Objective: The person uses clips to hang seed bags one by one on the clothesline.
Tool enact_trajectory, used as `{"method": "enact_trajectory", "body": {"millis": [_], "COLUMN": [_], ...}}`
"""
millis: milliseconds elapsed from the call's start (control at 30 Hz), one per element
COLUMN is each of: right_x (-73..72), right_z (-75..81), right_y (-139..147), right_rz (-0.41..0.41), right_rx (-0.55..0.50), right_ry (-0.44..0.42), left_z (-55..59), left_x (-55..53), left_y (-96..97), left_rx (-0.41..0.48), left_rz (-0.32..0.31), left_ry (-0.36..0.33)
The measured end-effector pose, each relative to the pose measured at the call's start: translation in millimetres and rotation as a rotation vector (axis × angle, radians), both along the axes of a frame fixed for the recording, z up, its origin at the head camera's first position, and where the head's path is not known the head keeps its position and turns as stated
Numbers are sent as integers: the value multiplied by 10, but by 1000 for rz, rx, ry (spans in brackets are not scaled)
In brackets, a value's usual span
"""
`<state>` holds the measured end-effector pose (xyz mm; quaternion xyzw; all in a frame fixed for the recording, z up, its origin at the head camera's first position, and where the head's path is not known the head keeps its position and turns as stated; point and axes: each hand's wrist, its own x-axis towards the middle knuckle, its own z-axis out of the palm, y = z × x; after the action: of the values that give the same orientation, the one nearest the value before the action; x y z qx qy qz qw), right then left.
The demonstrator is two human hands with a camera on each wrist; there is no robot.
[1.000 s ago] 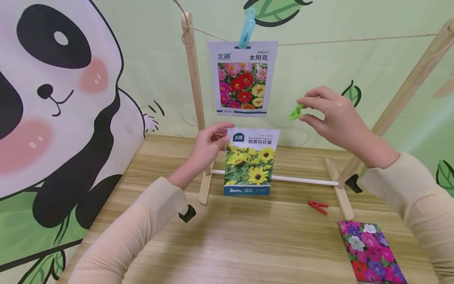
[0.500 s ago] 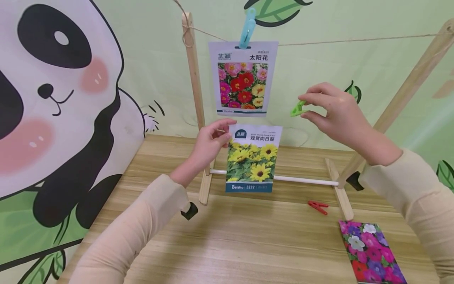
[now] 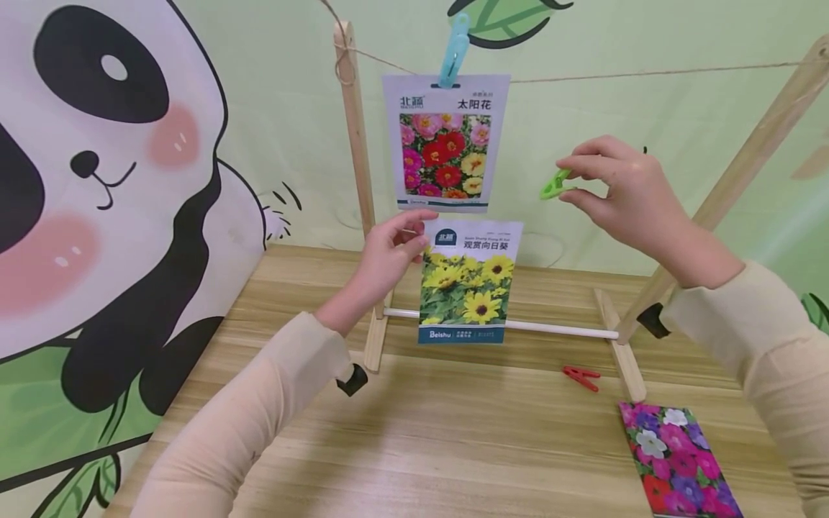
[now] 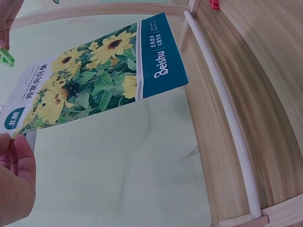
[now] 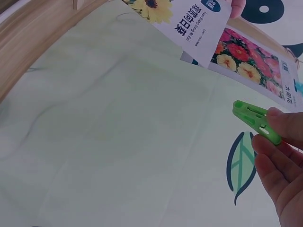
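Observation:
My left hand [image 3: 393,248] pinches the upper left corner of a seed packet with yellow sunflowers [image 3: 466,288], held upright above the table. In the left wrist view the same sunflower packet [image 4: 94,75] slants across, its corner between thumb and fingers. Off to the right, my right hand [image 3: 631,191] pinches a green clothespin [image 3: 553,185] between thumb and fingertips. The right wrist view shows that green clothespin [image 5: 256,120] up close. Just above the sunflower packet, a packet with red and pink flowers [image 3: 447,151] hangs from the twine [image 3: 622,75] by a blue clothespin [image 3: 455,52].
A wooden post [image 3: 356,137] at left and another post [image 3: 758,144] at right carry the twine. A white rod [image 3: 560,330] joins their feet. On the table [image 3: 453,432] lie a red clothespin [image 3: 581,377] and a packet with purple and pink flowers [image 3: 680,457].
The left hand has raised the sunflower packet slightly and shifted it right. The right hand, with the green clothespin, has moved a little up and right.

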<state>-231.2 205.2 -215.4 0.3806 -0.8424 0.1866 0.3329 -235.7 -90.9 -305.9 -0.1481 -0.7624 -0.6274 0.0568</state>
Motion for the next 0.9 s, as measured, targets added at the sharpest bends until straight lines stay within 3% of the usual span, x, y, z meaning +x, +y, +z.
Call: {"method": "enact_trajectory", "body": {"millis": [900], "right_x": [-19], "right_z": [88], "right_y": [61], "right_rz": [-65], "right_rx": [-37], "right_ry": [-41], "left_z": [69], "left_x": [-9], "left_y": [96], "left_rx": [14], "left_rz": [16], "left_ry": [13]}}
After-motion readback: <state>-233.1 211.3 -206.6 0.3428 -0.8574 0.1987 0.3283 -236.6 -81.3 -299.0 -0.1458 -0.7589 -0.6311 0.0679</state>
